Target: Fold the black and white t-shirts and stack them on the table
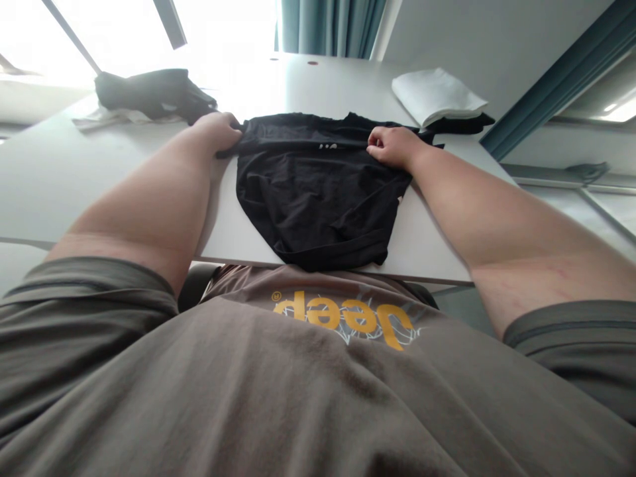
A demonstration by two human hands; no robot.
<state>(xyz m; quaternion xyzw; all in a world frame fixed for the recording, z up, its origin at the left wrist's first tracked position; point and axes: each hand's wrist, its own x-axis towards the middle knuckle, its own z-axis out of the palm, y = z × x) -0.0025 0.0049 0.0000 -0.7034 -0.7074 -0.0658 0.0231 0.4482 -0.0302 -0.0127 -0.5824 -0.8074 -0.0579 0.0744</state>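
Observation:
A black T-shirt (318, 205) lies spread on the white table, its hem hanging slightly over the near edge. Small white print shows across its upper part, and the cloth has soft wrinkles. At the shirt's left sleeve, my left hand (221, 130) is closed on the fabric, fingertips partly hidden. My right hand (393, 144) rests on the upper right of the shirt, fingers curled and pinching the cloth near the shoulder. Part of the right sleeve sticks out beyond that hand.
Dark clothing (149, 96) with a pale piece beneath lies at the table's back left. A folded white cloth (437, 96) sits on a black one (462, 124) at the back right. The white table's (422, 245) near edge is close to my body. Teal curtains (330, 26) hang behind.

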